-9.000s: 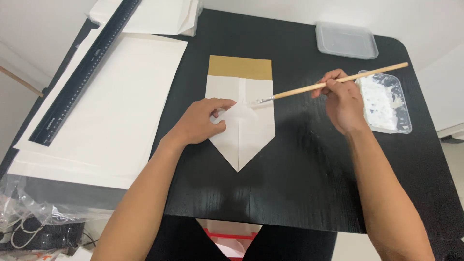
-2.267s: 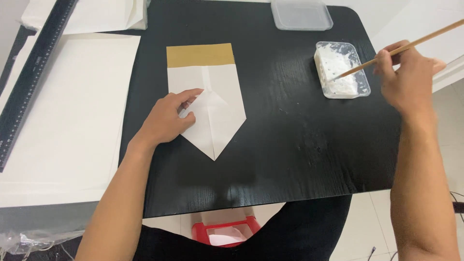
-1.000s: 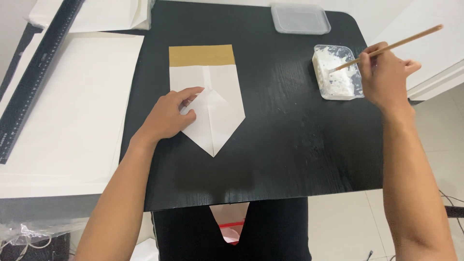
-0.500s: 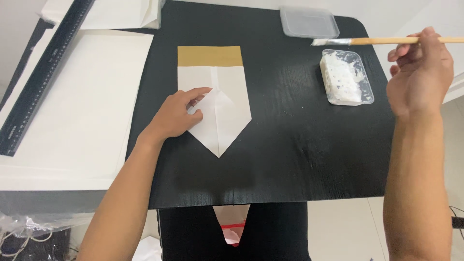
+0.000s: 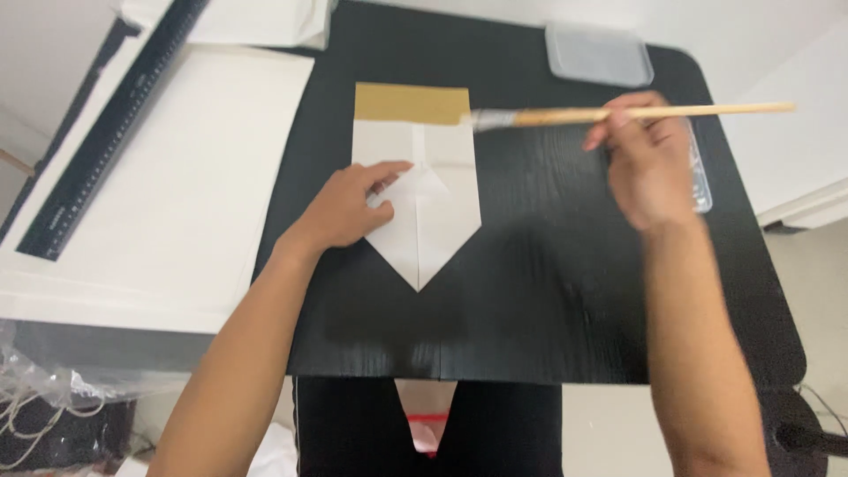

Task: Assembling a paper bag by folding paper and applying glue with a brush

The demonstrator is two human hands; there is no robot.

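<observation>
Now, in the head view, your left hand (image 5: 343, 212) lies flat on the folded white paper (image 5: 433, 225), fingers spread and pressing its left flap near the middle crease; it grips nothing, only holds the sheet down. The paper sits at the centre of the black table (image 5: 548, 300), its point aimed toward six o'clock and a tan strip (image 5: 411, 102) across its end at twelve o'clock.

Your right hand (image 5: 649, 168) is at about two o'clock from the paper, its fingers closed round a long wooden brush (image 5: 618, 113) held nearly level. The bristle end (image 5: 491, 119) hovers just beside the tan strip's right corner; whether it touches the sheet is hard to tell, as the hand is blurred.

Behind that hand, a clear tray (image 5: 700, 177) shows only at its edge. A clear lidded box (image 5: 599, 55) rests at one o'clock. At nine o'clock lie large white sheets (image 5: 168, 194) with a black ruler (image 5: 110, 132) across them.

Judging by this, the folds to a point are made, and the brush is only arriving at the upper edge, so brushing that strip and closing it appear left to do.
</observation>
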